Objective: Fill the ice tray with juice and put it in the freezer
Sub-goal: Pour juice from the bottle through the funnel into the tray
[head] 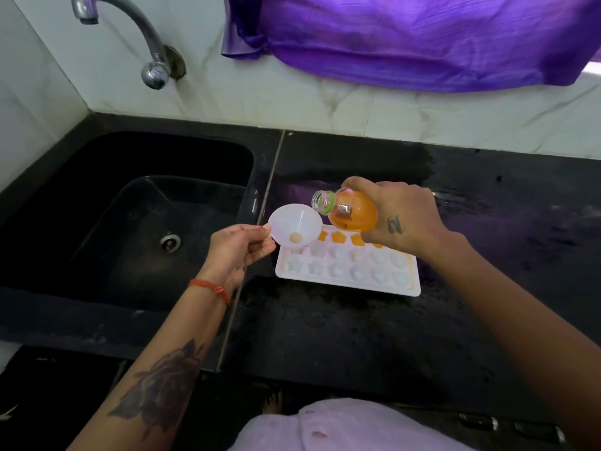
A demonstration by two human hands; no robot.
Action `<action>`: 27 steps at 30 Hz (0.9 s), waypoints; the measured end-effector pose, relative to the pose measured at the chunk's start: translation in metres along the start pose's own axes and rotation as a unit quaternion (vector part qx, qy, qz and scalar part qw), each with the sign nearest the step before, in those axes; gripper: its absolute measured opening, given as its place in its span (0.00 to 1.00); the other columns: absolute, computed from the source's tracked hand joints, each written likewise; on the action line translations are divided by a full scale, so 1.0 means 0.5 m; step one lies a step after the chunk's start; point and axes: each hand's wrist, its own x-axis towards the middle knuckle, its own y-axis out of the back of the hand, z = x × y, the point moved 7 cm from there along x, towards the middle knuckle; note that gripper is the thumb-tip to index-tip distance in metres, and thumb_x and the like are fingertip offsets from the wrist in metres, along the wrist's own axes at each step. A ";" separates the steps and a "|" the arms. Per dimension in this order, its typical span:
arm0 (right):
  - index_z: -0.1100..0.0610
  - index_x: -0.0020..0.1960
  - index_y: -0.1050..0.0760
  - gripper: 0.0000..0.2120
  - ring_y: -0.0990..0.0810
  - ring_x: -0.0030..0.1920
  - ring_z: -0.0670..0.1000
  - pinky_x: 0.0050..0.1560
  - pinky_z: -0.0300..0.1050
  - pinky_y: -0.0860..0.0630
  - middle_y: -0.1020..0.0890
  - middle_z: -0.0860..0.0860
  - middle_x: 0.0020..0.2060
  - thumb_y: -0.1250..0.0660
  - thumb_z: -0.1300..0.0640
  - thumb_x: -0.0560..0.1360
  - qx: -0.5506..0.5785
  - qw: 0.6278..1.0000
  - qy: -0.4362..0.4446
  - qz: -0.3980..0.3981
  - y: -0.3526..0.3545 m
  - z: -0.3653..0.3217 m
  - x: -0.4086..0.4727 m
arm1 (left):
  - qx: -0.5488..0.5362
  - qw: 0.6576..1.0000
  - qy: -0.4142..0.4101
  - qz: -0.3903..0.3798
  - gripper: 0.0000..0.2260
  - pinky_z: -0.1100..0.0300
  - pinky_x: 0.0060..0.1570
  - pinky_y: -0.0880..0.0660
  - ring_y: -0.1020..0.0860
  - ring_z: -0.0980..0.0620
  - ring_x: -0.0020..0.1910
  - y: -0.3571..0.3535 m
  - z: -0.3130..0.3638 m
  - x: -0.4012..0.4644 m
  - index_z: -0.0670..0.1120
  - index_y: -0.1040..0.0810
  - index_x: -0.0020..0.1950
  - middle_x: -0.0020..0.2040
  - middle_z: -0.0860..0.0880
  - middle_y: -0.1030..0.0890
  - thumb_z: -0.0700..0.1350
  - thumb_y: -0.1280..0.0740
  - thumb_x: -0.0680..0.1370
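Note:
A white ice tray point(348, 281) with star and heart shaped cells lies on the black counter right of the sink. Several cells in its far row hold orange juice; the nearer rows look white. My left hand point(239, 252) pinches the rim tab of a white funnel point(294, 222), held over the tray's far left corner. My right hand point(400, 213) grips an uncapped clear bottle of orange juice point(353, 214), tilted with its mouth pointing left toward the funnel. No juice stream is visible.
A black sink point(136, 222) with a drain sits to the left, under a chrome tap point(143, 37). A purple cloth point(422, 37) hangs over the white wall at the back. The black counter point(357, 336) stretches right and toward me.

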 end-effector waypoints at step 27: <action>0.44 0.67 0.40 0.32 0.22 0.38 0.54 0.30 0.40 0.38 0.20 0.51 0.43 0.29 0.53 0.69 -0.181 0.983 0.025 -0.001 -0.039 -0.009 0.046 | 0.018 1.000 0.015 -0.008 0.02 0.67 0.28 0.23 0.18 0.55 0.27 0.003 -0.005 0.012 0.38 0.21 0.40 0.27 0.48 0.17 0.35 0.29 0.71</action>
